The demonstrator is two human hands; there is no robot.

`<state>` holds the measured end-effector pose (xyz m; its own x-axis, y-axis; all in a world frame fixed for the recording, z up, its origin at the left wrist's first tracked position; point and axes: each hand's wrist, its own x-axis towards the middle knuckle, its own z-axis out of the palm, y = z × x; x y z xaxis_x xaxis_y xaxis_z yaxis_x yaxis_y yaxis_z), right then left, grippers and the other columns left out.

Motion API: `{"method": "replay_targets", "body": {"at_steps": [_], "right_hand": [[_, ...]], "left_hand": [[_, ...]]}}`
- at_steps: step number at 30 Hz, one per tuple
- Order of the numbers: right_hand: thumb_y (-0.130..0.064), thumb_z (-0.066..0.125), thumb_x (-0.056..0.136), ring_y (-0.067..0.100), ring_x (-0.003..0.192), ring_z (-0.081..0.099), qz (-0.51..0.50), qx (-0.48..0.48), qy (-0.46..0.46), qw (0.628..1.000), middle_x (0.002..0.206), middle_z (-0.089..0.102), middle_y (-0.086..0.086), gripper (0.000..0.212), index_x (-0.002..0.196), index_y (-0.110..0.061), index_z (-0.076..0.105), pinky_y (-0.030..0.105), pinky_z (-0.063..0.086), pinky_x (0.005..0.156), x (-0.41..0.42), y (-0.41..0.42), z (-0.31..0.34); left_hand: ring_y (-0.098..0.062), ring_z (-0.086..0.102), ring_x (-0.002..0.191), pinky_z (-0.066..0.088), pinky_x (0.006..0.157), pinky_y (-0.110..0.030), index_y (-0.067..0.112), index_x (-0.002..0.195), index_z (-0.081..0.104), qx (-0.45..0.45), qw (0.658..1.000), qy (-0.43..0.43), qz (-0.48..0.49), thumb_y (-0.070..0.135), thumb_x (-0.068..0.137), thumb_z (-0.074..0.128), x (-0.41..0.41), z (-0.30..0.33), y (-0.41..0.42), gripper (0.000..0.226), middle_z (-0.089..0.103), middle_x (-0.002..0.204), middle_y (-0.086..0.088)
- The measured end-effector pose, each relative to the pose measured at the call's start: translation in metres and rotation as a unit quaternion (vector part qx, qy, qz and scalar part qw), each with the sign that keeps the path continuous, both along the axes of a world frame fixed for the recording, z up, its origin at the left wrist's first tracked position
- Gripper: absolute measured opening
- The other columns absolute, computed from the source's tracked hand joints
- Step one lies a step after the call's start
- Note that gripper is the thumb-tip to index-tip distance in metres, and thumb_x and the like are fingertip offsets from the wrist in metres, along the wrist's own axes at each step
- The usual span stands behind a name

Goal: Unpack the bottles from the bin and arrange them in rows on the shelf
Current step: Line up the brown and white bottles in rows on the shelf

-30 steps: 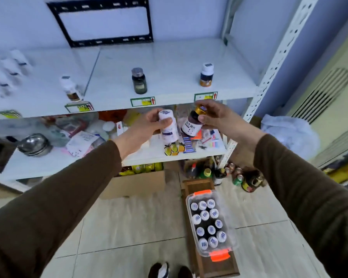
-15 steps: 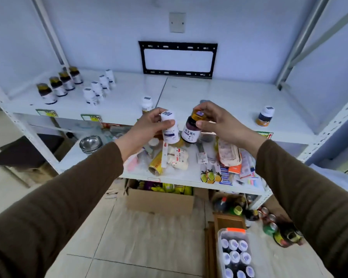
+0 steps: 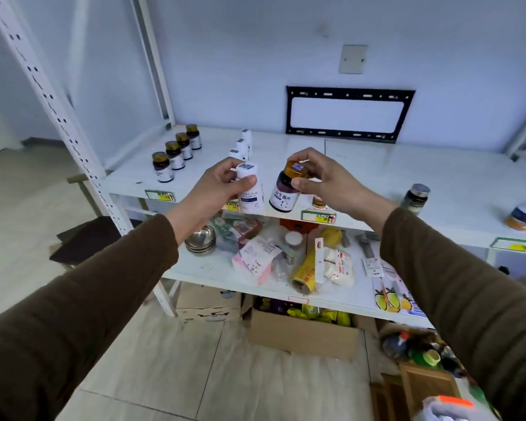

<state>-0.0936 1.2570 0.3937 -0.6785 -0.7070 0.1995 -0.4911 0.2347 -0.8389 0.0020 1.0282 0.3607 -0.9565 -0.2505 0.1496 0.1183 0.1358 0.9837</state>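
Swung leftward: rows of amber bottles point(image 3: 176, 151) now at ten o'clock. Left hand point(image 3: 216, 189) gripping white bottle point(image 3: 249, 189), right hand point(image 3: 325, 177) pinching gold-capped brown bottle point(image 3: 286, 189); placement near.

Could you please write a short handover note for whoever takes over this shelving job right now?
Left hand: grip around a white bottle, held upright in front of the top shelf.
Right hand: pinching the gold cap of a dark bottle, which hangs slightly tilted.
Done: a row of four dark gold-capped bottles at the shelf's left end, and a row of white bottles beside it.
Left: set both held bottles into their matching rows. Three odd bottles stand apart on the right of the shelf. The bin is barely in view at the lower right; its contents cannot be seen.
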Motion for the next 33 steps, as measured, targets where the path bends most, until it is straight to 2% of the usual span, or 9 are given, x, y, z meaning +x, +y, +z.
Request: {"method": "replay_targets", "body": {"at_steps": [4,7,13,17,21,23,25,28,33], "right_hand": [[-0.01,0.064,0.093,0.014,0.106,0.06,0.001,-0.003,0.019,1.0,0.119,0.064,0.002,0.034,0.126,-0.012,0.053,0.036,0.05,0.098,-0.015,-0.048,0.007],[-0.011,0.065,0.093,0.014,0.103,0.06,0.01,0.0,0.043,0.999,0.115,0.063,-0.004,0.032,0.123,-0.015,0.055,0.039,0.051,0.097,-0.035,-0.084,0.011],[-0.013,0.065,0.092,0.011,0.101,0.06,0.028,-0.023,0.063,0.997,0.114,0.062,-0.01,0.032,0.123,-0.018,0.056,0.025,0.051,0.09,-0.091,-0.159,0.017],[-0.013,0.064,0.093,0.007,0.103,0.058,0.038,-0.026,0.066,0.997,0.117,0.062,-0.006,0.033,0.125,-0.015,0.056,0.011,0.046,0.085,-0.123,-0.209,0.018],[-0.011,0.063,0.093,0.008,0.099,0.056,0.037,-0.01,0.074,0.996,0.111,0.061,-0.007,0.033,0.124,-0.014,0.055,0.002,0.041,0.066,-0.15,-0.264,0.02],[-0.012,0.063,0.093,0.008,0.099,0.055,0.034,0.004,0.086,0.996,0.107,0.06,-0.009,0.032,0.124,-0.015,0.055,0.0,0.039,0.059,-0.167,-0.29,0.017],[-0.012,0.063,0.093,0.009,0.102,0.055,0.029,0.019,0.093,0.995,0.108,0.06,-0.008,0.032,0.124,-0.016,0.055,0.002,0.039,0.068,-0.183,-0.318,0.014],[-0.012,0.063,0.093,0.013,0.105,0.056,0.012,0.047,0.099,0.994,0.113,0.061,-0.003,0.032,0.124,-0.016,0.055,0.019,0.041,0.087,-0.208,-0.358,0.008],[-0.012,0.062,0.093,0.022,0.111,0.055,-0.046,0.12,0.132,0.983,0.123,0.059,0.004,0.035,0.127,-0.014,0.054,0.031,0.043,0.096,-0.253,-0.415,-0.007]], "left_hand": [[-0.013,0.071,0.093,0.055,0.076,-0.022,0.02,0.107,0.064,0.005,1.0,0.009,0.01,0.021,0.088,0.073,-0.01,0.001,-0.048,0.021,0.076,0.104,-0.003],[-0.014,0.071,0.096,0.055,0.078,-0.022,0.018,0.111,0.064,0.008,1.0,0.006,0.014,0.025,0.088,0.073,-0.027,0.001,-0.081,0.026,0.075,0.108,-0.004],[-0.007,0.071,0.093,0.053,0.073,-0.017,0.015,0.115,0.062,-0.007,0.998,0.013,0.057,0.02,0.09,0.071,-0.074,0.019,-0.142,0.027,0.075,0.104,0.004],[-0.009,0.068,0.082,0.049,0.067,-0.019,0.01,0.114,0.061,-0.02,0.996,0.025,0.085,0.02,0.091,0.07,-0.097,0.031,-0.184,0.027,0.073,0.104,-0.006],[-0.015,0.067,0.089,0.049,0.079,-0.033,0.015,0.112,0.062,-0.028,0.994,0.028,0.105,0.02,0.091,0.07,-0.117,0.035,-0.233,0.022,0.073,0.104,-0.005],[-0.011,0.069,0.092,0.053,0.082,-0.028,0.013,0.113,0.062,-0.025,0.994,0.029,0.106,0.019,0.091,0.07,-0.13,0.034,-0.26,0.024,0.073,0.105,-0.003],[-0.012,0.069,0.094,0.053,0.082,-0.025,0.012,0.113,0.061,-0.021,0.994,0.032,0.107,0.018,0.091,0.07,-0.145,0.034,-0.286,0.025,0.072,0.107,-0.005],[-0.012,0.068,0.094,0.054,0.081,-0.022,0.011,0.115,0.061,-0.021,0.994,0.041,0.101,0.017,0.091,0.069,-0.168,0.033,-0.325,0.027,0.071,0.106,-0.005],[-0.003,0.069,0.085,0.052,0.07,-0.013,0.009,0.117,0.061,-0.02,0.995,0.041,0.085,0.015,0.091,0.069,-0.208,0.03,-0.383,0.028,0.071,0.102,-0.002]]}}
